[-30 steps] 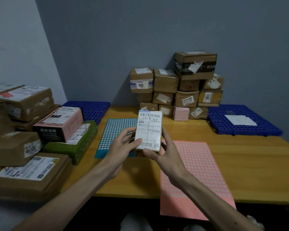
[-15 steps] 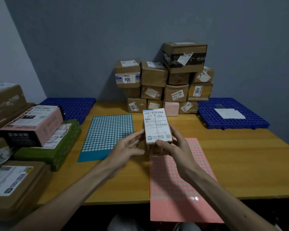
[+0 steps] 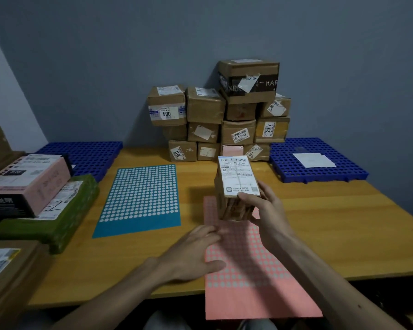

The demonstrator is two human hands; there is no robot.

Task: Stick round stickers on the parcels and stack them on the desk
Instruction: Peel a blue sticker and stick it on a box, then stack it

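My right hand (image 3: 270,210) grasps the parcel (image 3: 236,184): thumb on the near edge of its white label, fingers wrapped round the right side. Parcel is brown and tilted, with the label side facing up toward me. It sits over the far end of the pink sheet (image 3: 248,270); can't tell if its lower end touches the sheet.

My left hand (image 3: 196,253) is released and holds nothing. It lies palm down with fingers straight, fingertips and thumb on the left edge of the pink sheet.

The pink sheet of round stickers lies on the desk (image 3: 343,222) in front of me, its near end hanging over the desk edge. The blue sheet (image 3: 141,198) of white round stickers lies flat to its left, apart from it.

The stack (image 3: 224,115) of brown parcels stands at the back of the desk against the wall, with one small pink one in the bottom row. Left mat (image 3: 88,153) and right mat (image 3: 315,167), both blue grids, flank the stack. A white paper (image 3: 314,160) lies on the right mat.

At the far left there is a pink box (image 3: 26,182) on top of a green parcel (image 3: 57,220), and a brown box (image 3: 7,270) nearer me.
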